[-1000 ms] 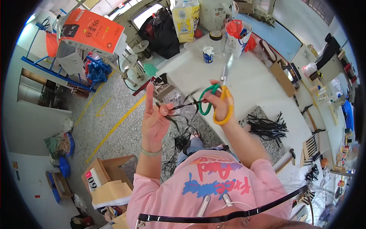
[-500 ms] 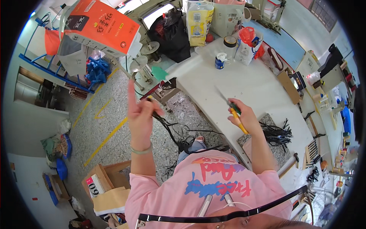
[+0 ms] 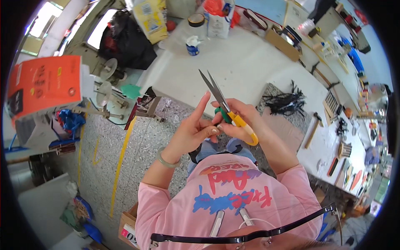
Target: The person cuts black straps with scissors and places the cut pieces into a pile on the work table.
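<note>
My right hand (image 3: pixel 241 123) is closed on a pair of scissors (image 3: pixel 228 111) with one yellow and one green handle loop. The blades are almost together and point up and to the left over the edge of the white table (image 3: pixel 246 62). My left hand (image 3: pixel 191 132) is just left of the scissors, index finger straight up, thumb and other fingertips against the green loop and my right fingers. I see nothing held in it. Both hands are in front of my chest, above my lap.
A bundle of black ties (image 3: pixel 285 100) lies on a grey mat (image 3: pixel 277 123) to the right, with a hammer (image 3: pixel 312 129) beyond. A small can (image 3: pixel 192 46), a yellow bag (image 3: pixel 150 16) and boxes stand on the far table. An orange box (image 3: pixel 41 87) is at left.
My left hand came down and in from its raised spot to meet the scissors; the black strands it held are no longer seen. My right hand drew the scissors back toward my chest.
</note>
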Available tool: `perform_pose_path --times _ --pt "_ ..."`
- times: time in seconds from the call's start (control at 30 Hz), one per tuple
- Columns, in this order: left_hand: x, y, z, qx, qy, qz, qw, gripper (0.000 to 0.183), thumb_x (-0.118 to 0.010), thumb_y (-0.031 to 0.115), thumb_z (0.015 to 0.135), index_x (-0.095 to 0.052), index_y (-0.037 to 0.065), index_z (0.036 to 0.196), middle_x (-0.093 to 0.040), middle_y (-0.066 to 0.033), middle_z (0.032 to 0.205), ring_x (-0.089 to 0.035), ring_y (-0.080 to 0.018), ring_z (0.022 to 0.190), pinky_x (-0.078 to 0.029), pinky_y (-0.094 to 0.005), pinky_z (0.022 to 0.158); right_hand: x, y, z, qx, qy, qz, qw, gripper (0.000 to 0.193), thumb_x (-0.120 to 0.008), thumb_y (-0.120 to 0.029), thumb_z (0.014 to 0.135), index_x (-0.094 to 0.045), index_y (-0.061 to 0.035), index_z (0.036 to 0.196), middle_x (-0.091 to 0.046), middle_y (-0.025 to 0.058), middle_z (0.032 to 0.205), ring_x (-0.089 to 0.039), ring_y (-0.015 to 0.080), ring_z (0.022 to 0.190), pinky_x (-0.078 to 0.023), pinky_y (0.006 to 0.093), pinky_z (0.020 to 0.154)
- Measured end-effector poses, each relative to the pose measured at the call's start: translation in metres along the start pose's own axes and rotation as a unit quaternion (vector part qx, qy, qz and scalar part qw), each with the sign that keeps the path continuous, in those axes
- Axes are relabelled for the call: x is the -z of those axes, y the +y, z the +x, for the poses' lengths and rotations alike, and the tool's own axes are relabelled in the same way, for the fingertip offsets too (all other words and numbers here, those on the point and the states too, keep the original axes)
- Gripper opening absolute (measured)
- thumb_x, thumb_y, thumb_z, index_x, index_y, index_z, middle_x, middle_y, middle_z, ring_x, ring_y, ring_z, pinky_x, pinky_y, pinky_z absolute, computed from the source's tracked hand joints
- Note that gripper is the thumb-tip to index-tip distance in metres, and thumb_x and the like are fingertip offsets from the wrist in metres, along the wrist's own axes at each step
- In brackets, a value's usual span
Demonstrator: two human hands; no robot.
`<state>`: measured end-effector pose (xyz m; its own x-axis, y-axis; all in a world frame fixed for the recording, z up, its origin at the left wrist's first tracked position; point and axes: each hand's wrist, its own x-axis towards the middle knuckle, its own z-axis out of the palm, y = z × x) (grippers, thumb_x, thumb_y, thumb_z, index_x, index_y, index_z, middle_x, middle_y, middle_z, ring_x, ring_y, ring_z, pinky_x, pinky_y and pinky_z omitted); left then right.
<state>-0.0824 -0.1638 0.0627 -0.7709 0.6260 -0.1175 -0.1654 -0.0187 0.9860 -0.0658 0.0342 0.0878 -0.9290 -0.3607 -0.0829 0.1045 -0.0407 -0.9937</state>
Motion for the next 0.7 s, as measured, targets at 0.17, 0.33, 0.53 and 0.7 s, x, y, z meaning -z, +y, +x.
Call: perform_pose_path --times 0.17,0.33,0.53,0.7 --pt "-0.008 -0.01 0.041 0.027 -0.073 -0.026 0.997 0.08 -0.059 0.003 0.085 -0.008 0.013 0.145 -0.065 -0.0061 0.073 -0.062 -0.0103 0.065 -0.05 -0.0249 0.063 0.02 0.013 -0.011 -0.047 0.114 -0.028 0.992 0.043 -0.062 0.0 0.075 -0.049 -0.0034 0.116 -0.063 0.0088 0.087 -0.062 0.0119 0.076 -0.05 0.0243 0.07" --pt "-0.041 -0.019 0.078 0.026 -0.167 0.018 0.986 0.079 -0.055 -0.002 0.086 -0.002 0.01 0.145 -0.065 -0.0114 0.076 -0.063 -0.0155 0.067 -0.051 -0.0265 0.063 0.046 0.025 -0.043 -0.069 0.222 0.101 0.967 0.043 -0.063 0.0 0.073 -0.05 -0.0032 0.114 -0.064 0.0077 0.08 -0.062 0.0121 0.069 -0.05 0.0238 0.066" --pt "-0.1 -0.049 0.105 0.007 -0.216 0.158 0.964 0.082 -0.06 0.001 0.083 -0.007 0.012 0.145 -0.066 -0.0063 0.072 -0.062 -0.0113 0.062 -0.05 -0.0248 0.063 0.069 0.064 -0.098 -0.072 0.36 -0.106 0.924 0.044 -0.065 -0.002 0.071 -0.049 0.0 0.112 -0.064 0.0074 0.075 -0.063 0.015 0.067 -0.05 0.0265 0.063" --pt "-0.152 -0.074 0.124 0.125 -0.287 0.144 0.939 0.07 -0.061 0.01 0.085 -0.02 0.012 0.142 -0.065 -0.007 0.072 -0.062 -0.0124 0.061 -0.049 -0.0259 0.06 0.09 0.104 -0.154 -0.127 0.407 -0.038 0.904 0.044 -0.065 0.002 0.073 -0.05 -0.0019 0.114 -0.063 0.0044 0.08 -0.061 0.0099 0.075 -0.049 0.0228 0.068"
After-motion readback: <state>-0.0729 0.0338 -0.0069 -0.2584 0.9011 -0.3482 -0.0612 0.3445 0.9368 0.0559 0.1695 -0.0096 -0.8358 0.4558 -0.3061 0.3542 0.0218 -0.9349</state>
